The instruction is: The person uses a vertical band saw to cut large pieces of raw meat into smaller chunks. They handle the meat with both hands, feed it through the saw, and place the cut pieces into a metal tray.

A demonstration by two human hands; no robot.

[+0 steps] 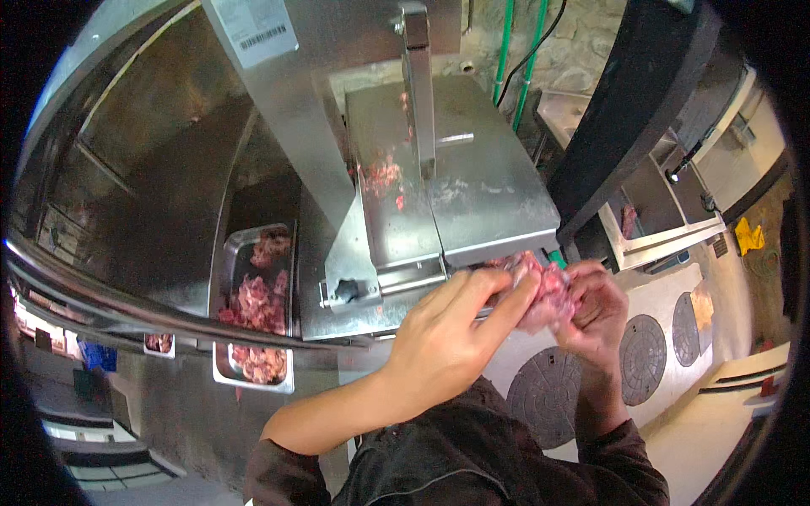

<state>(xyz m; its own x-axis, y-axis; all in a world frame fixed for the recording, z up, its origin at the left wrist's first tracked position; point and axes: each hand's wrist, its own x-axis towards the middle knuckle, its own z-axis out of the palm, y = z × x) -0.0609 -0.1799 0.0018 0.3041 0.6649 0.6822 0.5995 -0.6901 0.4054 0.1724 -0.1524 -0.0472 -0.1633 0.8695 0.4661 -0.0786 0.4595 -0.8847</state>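
A lump of raw pink-red meat (544, 297) is held up between my two hands at the near right corner of a steel meat saw's table (494, 190). My left hand (451, 325) grips it from the left, with thumb and fingers closed round its edge. From the other side, my right hand (595, 308) pinches the meat with curled fingers. The saw's upright steel post (419, 101) rises from the table, where pink meat scraps (381, 175) lie to its left. The fingertips behind the meat are partly hidden.
Left of the saw, a steel tray (288, 381) holds several meat chunks (257, 304). A curved metal rail (160, 308) crosses in front of it. A dark pillar (629, 110) stands to the right, near a metal sink (658, 207). Round covers (544, 396) lie in the floor.
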